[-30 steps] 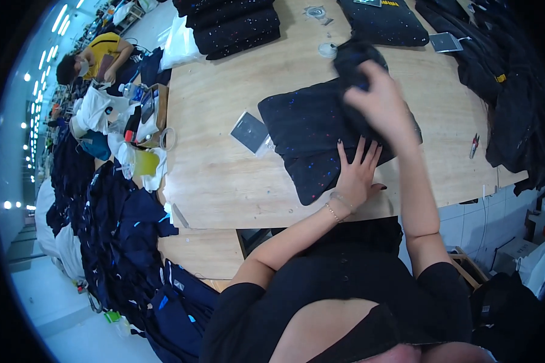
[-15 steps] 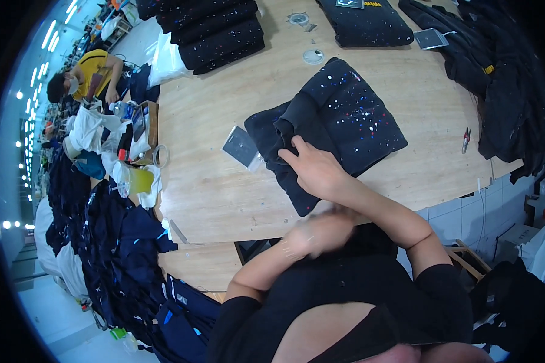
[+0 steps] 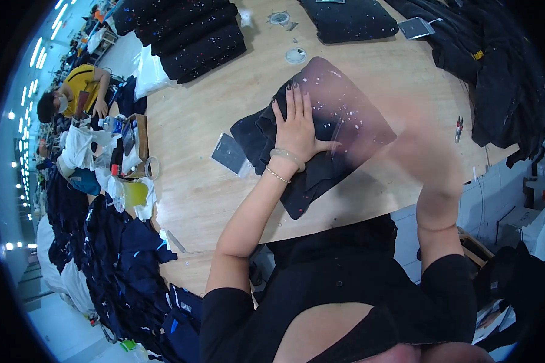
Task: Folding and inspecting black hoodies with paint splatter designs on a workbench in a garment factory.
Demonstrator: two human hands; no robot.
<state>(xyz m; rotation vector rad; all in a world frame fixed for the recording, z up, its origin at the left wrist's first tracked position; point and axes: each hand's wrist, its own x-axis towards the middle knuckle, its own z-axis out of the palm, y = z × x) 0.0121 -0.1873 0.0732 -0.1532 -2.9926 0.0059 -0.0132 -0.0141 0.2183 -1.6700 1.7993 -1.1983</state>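
Note:
A folded black garment [image 3: 347, 128] with white, red and blue specks lies at an angle on the wooden table [image 3: 194, 115]. My left hand [image 3: 295, 128] rests flat on its left part, fingers spread and thumb stretched to the right. Bracelets circle that wrist. Over the garment's right edge sweeps my right hand [image 3: 413, 142], so smeared by motion that its fingers cannot be made out. Beside the garment's left corner is a dark card tag [image 3: 229, 153] in a clear sleeve.
Folded speckled garments [image 3: 200, 51] are stacked at the far left; another folded garment [image 3: 351, 21] lies at the back. Dark clothes [image 3: 502, 78] and thread snips [image 3: 459, 129] are at right. On the left stand a yellow drink cup [image 3: 134, 195], a box [image 3: 142, 139] and a seated person [image 3: 82, 91].
My left hand has come up from the table's front edge onto the garment and spread out. My right hand has left the garment's folded part and swung to the right.

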